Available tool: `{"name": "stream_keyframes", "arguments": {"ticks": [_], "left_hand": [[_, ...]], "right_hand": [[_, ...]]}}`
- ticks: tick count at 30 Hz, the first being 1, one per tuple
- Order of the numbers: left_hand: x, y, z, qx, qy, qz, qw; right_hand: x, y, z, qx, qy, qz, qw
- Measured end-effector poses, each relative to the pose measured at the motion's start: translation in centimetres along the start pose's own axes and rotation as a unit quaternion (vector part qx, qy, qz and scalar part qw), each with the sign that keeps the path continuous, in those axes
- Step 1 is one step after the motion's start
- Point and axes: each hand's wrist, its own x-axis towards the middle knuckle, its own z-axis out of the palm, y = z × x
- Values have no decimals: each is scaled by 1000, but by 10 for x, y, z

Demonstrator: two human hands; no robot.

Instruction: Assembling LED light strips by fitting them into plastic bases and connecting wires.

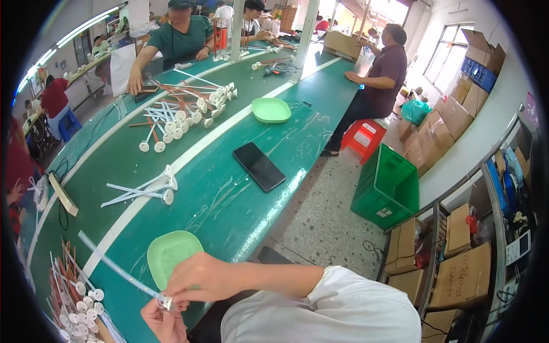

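Observation:
In front of me, my left hand [164, 321] is closed around the lower end of a long, pale, slightly see-through strip [123, 272]. My right hand [197, 278] pinches at that same end from above, where a small shiny piece shows between the fingers. The fingers partly hide this end. From there the strip slants up and left over the table. Just beyond my right hand stands a light green dish [171, 251]. To the left lies a heap of white and brown strips with round white ends [83, 314].
A few white strips with round ends [167, 196] lie past the white divider line. Farther off are a black phone [259, 166], a second green dish [271, 110] and a larger strip pile [183, 117]. Co-workers sit beyond. A green crate [386, 186] stands right, near shelves [457, 257].

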Motion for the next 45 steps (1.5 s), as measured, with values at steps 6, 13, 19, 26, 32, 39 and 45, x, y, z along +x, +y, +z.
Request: {"name": "stream_keyframes", "arguments": {"ticks": [6,13,19,26,32,39,45], "left_hand": [[-5,21,15,111,87,29,990],[-8,16,25,150,81,-14,985],[-9,6,14,138,69,5,988],[-16,1,8,144,88,27,985],[-13,5,17,113,103,52,987],[-9,4,12,163,105,57,979],[-9,4,14,157,116,43,980]], "right_hand": [[26,58,-14,-255,-286,184,905],[28,71,-10,-231,-355,246,872],[21,58,-12,-247,-348,204,881],[19,56,-22,-215,-335,210,893],[14,48,-19,-163,-202,204,944],[6,43,-20,-142,-124,246,951],[-1,49,-21,-172,-157,191,954]]}}
